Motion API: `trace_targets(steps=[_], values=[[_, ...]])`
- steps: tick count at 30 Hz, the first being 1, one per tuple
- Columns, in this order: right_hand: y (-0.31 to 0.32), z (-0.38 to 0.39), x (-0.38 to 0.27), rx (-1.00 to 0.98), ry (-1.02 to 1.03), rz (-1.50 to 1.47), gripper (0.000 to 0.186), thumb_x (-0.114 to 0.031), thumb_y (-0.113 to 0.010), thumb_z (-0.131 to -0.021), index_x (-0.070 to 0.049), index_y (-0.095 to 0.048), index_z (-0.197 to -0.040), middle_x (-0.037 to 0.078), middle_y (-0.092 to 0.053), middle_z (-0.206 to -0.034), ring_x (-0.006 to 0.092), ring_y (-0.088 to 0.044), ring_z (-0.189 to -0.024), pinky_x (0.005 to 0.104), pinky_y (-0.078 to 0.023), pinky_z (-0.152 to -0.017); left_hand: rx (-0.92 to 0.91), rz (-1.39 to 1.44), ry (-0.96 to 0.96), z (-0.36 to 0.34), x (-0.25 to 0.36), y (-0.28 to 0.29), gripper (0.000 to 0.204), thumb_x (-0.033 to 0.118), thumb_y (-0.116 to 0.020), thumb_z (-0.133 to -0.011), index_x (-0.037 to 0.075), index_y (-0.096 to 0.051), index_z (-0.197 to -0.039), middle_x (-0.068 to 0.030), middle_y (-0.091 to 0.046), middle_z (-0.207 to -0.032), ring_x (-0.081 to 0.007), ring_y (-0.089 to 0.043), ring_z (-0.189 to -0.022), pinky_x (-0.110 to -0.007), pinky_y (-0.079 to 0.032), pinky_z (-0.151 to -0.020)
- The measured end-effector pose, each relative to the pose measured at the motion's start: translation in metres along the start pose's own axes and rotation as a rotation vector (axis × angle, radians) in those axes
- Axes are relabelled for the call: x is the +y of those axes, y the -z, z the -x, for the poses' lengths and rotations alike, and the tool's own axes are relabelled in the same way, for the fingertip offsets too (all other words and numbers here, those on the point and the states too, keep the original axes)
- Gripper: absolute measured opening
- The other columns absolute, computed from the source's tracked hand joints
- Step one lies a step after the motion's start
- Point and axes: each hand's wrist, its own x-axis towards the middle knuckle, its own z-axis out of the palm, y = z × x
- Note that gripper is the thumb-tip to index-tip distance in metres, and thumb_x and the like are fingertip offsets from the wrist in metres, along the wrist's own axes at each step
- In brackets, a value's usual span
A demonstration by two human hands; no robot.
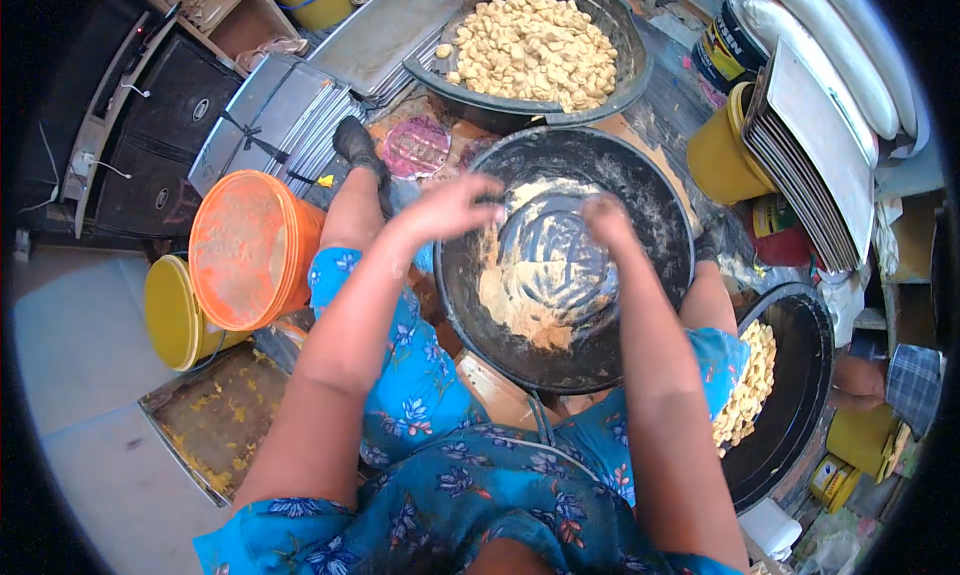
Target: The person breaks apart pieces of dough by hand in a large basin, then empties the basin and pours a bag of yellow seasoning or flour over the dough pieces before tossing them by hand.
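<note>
Between my legs sits a wide round black basin (pixel 650 225), with a pale layer of flour (pixel 520 310) smeared over its ridged bottom. My left hand (pixel 455 205) hovers above the basin's left side, fingers stretched out and partly apart, with nothing visible in them. Over the basin's middle right is my right hand (pixel 606 220), blurred and seemingly curled; whether it holds anything cannot be made out. Beyond the basin, a black tub (pixel 628 65) carries a heap of small pale dough pieces (pixel 535 50). More dough pieces (pixel 752 380) lie in a black tub (pixel 795 375) by my right leg.
An orange bucket (pixel 240 245) and a yellow bucket (pixel 172 310) stand at my left, above a crumb-strewn tray (pixel 220 410). Stacked metal trays (pixel 285 125) lie at the far left. On the right, more trays (pixel 815 145) lean by a yellow bucket (pixel 725 155).
</note>
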Motion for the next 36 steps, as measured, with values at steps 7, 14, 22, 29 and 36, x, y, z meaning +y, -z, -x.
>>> trace_targets(steps=[7,14,22,29,36], values=[[-0.149,0.091,0.236,0.006,0.283,0.737,0.040,-0.018,-0.061,-0.069,-0.005,-0.056,-0.106,0.020,-0.063,-0.089,0.0364,-0.061,-0.082,0.0445,-0.049,-0.073,-0.343,-0.247,0.171,-0.003,0.017,-0.008,0.055,0.036,-0.060,-0.080,0.002,-0.048,-0.121,-0.0208,-0.050,-0.119,-0.0345,-0.048,-0.111,-0.037,-0.039,-0.094],[-0.123,0.096,0.154,-0.030,0.156,0.402,0.021,-0.019,-0.053,-0.075,-0.003,-0.061,-0.085,0.023,-0.061,-0.087,0.0375,-0.059,-0.085,0.0454,-0.046,-0.077,-0.128,-0.191,0.043,-0.023,0.026,0.008,0.057,0.034,-0.061,-0.078,0.004,-0.046,-0.123,-0.0200,-0.050,-0.118,-0.0346,-0.049,-0.109,-0.039,-0.040,-0.092],[-0.095,0.061,0.181,-0.948,-0.227,0.303,0.026,-0.018,-0.053,-0.078,-0.003,-0.061,-0.098,0.012,-0.065,-0.081,0.0228,-0.062,-0.072,0.0363,-0.049,-0.062,-0.188,-0.181,0.068,-0.028,0.007,-0.002,0.058,0.039,-0.061,-0.077,0.006,-0.047,-0.124,-0.0204,-0.049,-0.120,-0.0341,-0.048,-0.112,-0.038,-0.038,-0.094],[0.038,0.064,-0.069,0.015,0.224,-1.149,0.045,-0.009,-0.060,-0.082,-0.003,-0.039,-0.121,0.012,-0.054,-0.105,0.0216,-0.058,-0.085,0.0316,-0.051,-0.073,-0.093,-0.257,0.203,0.006,-0.005,-0.020,0.051,0.023,-0.067,-0.067,0.008,-0.052,-0.114,-0.0191,-0.052,-0.113,-0.0333,-0.051,-0.104,-0.040,-0.042,-0.087],[0.032,0.121,-0.045,-0.056,0.580,-0.722,0.012,-0.007,-0.062,-0.081,-0.005,-0.050,-0.081,0.006,-0.057,-0.083,0.0144,-0.055,-0.076,0.0265,-0.045,-0.068,0.126,0.072,0.058,0.036,0.003,-0.075,0.020,0.009,-0.061,-0.073,0.006,-0.061,-0.093,-0.0160,-0.063,-0.080,-0.0320,-0.061,-0.078,-0.038,-0.048,-0.070]])
